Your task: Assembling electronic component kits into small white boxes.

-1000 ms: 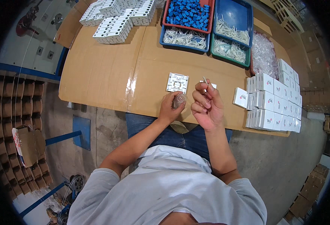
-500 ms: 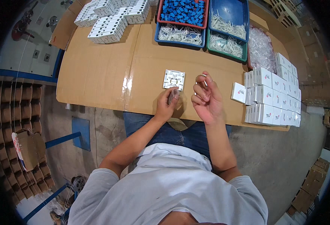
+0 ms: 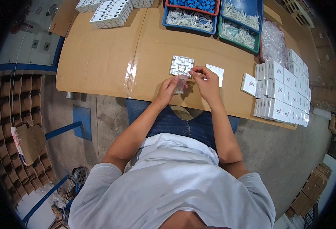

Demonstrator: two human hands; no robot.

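My left hand [image 3: 168, 89] holds a small clear plastic bag [image 3: 181, 83] just above the cardboard-covered table [image 3: 107, 57]. My right hand [image 3: 206, 82] pinches the bag's top edge with thumb and forefinger. Directly beyond the hands lies a white square plastic base plate [image 3: 181, 65], its ribbed inside facing up. A flat white cover plate [image 3: 217, 72] lies to its right, partly hidden behind my right hand.
Rows of small white boxes [image 3: 280, 93] stand at the right of the table, one box [image 3: 249, 84] apart. Blue and green bins [image 3: 214, 15] with small white and blue parts sit at the far edge. Stacked white plates [image 3: 110, 11] lie far left. Clear bags [image 3: 273, 40] lie by the bins.
My right hand has lowered from beside the plate and now meets the bag held in my left hand. The white cover plate shows behind it.
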